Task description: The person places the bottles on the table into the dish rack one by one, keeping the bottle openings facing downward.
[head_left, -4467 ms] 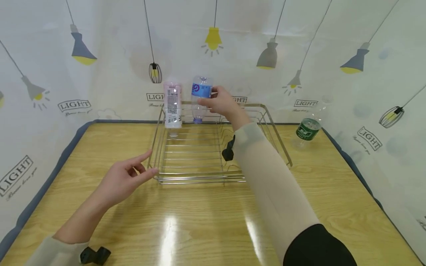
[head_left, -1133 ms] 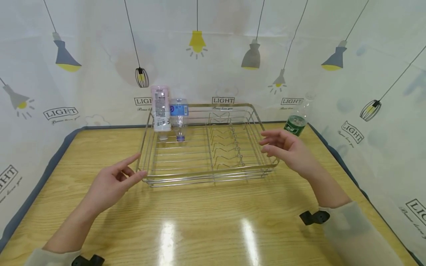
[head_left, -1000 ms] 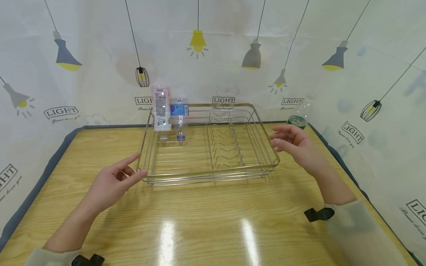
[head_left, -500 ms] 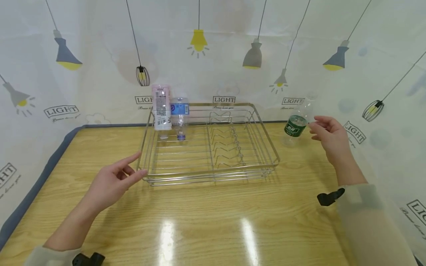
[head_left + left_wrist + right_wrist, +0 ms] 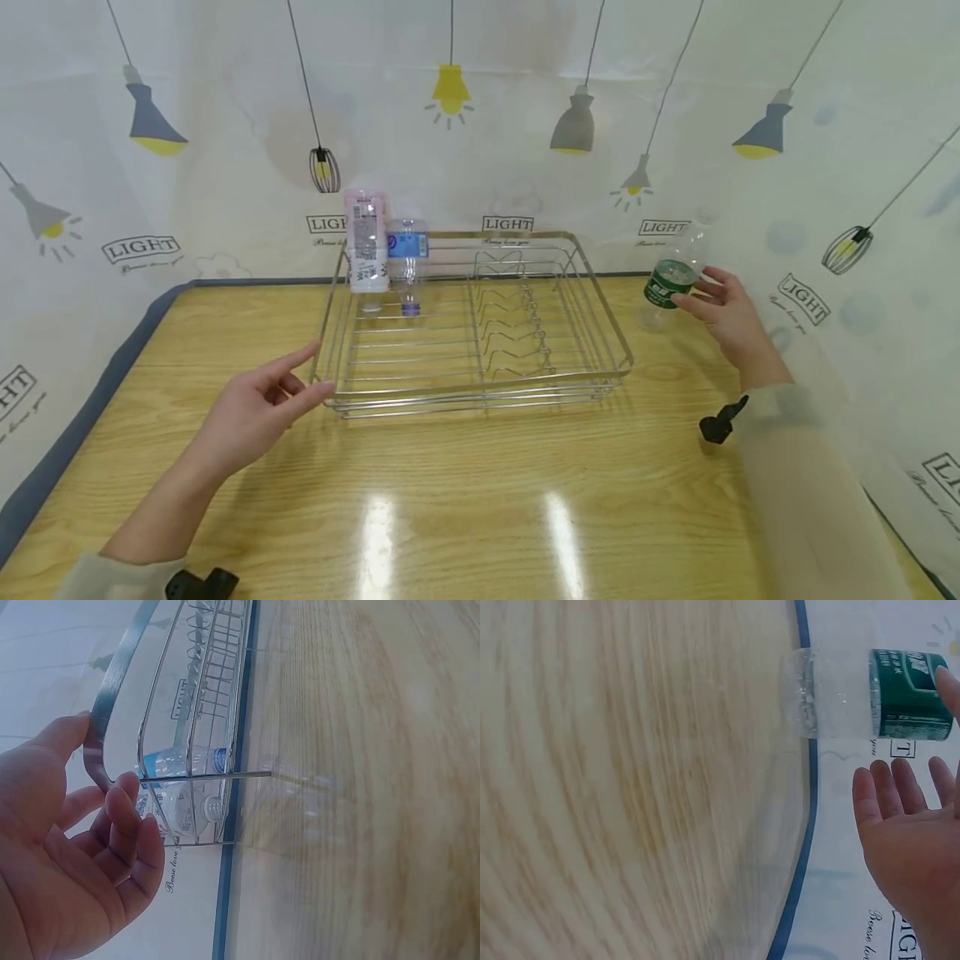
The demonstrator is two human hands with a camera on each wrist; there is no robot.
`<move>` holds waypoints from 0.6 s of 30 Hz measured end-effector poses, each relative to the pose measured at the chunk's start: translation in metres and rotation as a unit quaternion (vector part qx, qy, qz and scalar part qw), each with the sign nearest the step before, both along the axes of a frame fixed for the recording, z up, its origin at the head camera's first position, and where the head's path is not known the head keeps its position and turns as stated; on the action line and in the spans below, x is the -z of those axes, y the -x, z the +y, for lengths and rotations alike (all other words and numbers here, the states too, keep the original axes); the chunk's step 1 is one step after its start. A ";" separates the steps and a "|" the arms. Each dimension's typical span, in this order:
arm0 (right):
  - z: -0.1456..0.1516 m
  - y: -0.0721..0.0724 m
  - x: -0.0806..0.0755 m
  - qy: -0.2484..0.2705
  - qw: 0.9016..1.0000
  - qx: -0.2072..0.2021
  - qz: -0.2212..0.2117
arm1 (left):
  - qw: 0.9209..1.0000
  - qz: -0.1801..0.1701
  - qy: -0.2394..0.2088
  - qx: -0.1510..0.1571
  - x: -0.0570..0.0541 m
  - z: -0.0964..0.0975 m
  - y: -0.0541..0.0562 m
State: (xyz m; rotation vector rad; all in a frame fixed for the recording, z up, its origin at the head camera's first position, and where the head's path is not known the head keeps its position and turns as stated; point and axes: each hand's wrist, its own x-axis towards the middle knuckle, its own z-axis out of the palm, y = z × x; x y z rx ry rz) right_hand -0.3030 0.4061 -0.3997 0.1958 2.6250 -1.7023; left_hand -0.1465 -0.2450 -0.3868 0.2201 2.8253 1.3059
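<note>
A silver wire dish rack [image 5: 480, 388] stands on the wooden table. My left hand [image 5: 251, 412] holds its front left corner, thumb and index finger at the rim [image 5: 96, 742]. Upside down in the rack's back left lean a pink and white bottle [image 5: 367, 242] and a clear bottle with a blue label [image 5: 408, 246]. To the right of the rack, a clear bottle with a green label [image 5: 667, 283] stands upright on the table. My right hand [image 5: 731, 321] is beside it, thumb overlapping the label; in the right wrist view the fingers [image 5: 889, 791] are spread apart from the bottle.
Behind the table hangs a pale cloth [image 5: 510, 167] printed with lamps, with a blue border along the table edge. Wire dividers [image 5: 513, 321] run through the rack's right half. Black wrist cameras [image 5: 720, 423] sit on both sleeves.
The blue-label bottle has gone from my right hand into the rack beside the pink one. My right hand has moved rightward to the green-label bottle. My left hand stays at the corner.
</note>
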 end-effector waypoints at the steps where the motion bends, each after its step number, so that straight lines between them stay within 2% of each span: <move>1: -0.001 0.002 0.002 0.000 1.000 -0.005 -0.002 | 1.000 -0.001 -0.001 -0.001 0.000 0.000 0.000; 8: -0.006 0.011 0.009 -0.020 0.999 -0.026 -0.011 | 1.000 -0.001 -0.005 -0.003 0.002 -0.002 0.001; 18: -0.010 0.011 0.013 -0.069 0.998 -0.010 0.002 | 1.000 0.006 -0.011 -0.002 0.003 -0.002 -0.001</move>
